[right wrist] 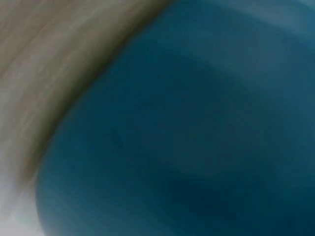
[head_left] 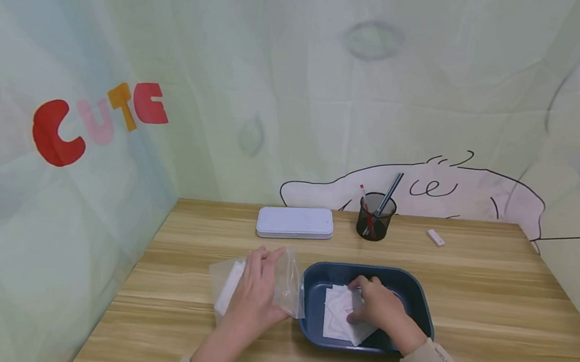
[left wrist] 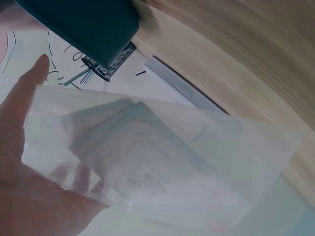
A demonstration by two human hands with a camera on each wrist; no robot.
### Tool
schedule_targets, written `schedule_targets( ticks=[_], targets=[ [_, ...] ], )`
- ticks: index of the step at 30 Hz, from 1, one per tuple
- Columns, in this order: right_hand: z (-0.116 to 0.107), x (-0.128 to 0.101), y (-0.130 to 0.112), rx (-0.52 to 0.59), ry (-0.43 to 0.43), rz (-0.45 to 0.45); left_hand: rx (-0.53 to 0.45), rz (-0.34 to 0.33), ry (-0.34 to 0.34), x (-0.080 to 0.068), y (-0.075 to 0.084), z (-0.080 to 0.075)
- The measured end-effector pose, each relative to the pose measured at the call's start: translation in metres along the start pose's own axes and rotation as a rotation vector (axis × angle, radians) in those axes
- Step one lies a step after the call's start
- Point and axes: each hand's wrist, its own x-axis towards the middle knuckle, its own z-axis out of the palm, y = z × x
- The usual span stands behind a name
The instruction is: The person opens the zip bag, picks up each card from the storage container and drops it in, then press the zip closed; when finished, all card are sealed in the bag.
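At the far left, a pale cloth backdrop point(head_left: 217, 65) carries the word CUTE in coloured letters point(head_left: 61, 134), and below it begins the wood-grain surface point(head_left: 168, 262). Next comes a clear plastic bag point(head_left: 290, 285), with several flat white packets point(head_left: 229, 289) inside toward its left end and its right end just beside the tray. The left hand point(head_left: 254, 296) holds this bag; in the left wrist view its thumb stands up near one edge while fingertips show through the plastic below. Behind the bag, near the back edge, lies a white case point(head_left: 296, 222). To the right of the bag sits a dark blue tray point(head_left: 407, 285) with rounded corners, and on its floor overlap some white squares point(head_left: 335, 316), their surfaces creased. Behind the tray stands a black mesh cup point(head_left: 373, 227) holding pens point(head_left: 388, 195) that lean to the right and a red-tipped pencil leaning left. The right hand point(head_left: 382, 308) reaches into the tray, thumb and bent fingers partly spread over the squares; whether it pinches one cannot be told. Farther right, near the back edge, lies a small white stick point(head_left: 435, 238).
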Motion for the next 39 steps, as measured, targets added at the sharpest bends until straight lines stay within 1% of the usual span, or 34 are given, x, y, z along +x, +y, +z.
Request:
schedule_targets(
  ticks=[5, 11, 17, 25, 30, 35, 39],
  targets=[
    [-0.001, 0.002, -0.001, 0.022, 0.014, -0.001, 0.002, -0.011, -0.012, 0.0, 0.0, 0.0],
    [-0.003, 0.003, -0.002, 0.037, 0.004, 0.009, 0.008, -0.012, -0.01, 0.0, -0.001, 0.0],
    [-0.003, 0.004, -0.001, 0.004, -0.008, -0.012, 0.006, -0.032, -0.038, 0.0, 0.0, -0.001],
    [-0.006, 0.001, -0.004, -0.02, 0.003, -0.029, 0.006, -0.035, -0.043, 0.001, 0.001, -0.002],
    [-0.015, -0.005, -0.009, -0.048, 0.047, -0.056, 0.005, -0.038, -0.042, 0.0, 0.001, -0.001],
    [-0.028, -0.012, -0.013, -0.034, 0.094, -0.096, 0.002, -0.036, -0.036, 0.0, 0.0, -0.001],
    [-0.042, -0.018, -0.015, -0.031, 0.108, -0.14, 0.005, -0.031, -0.03, 0.0, -0.001, -0.001]
  ],
)
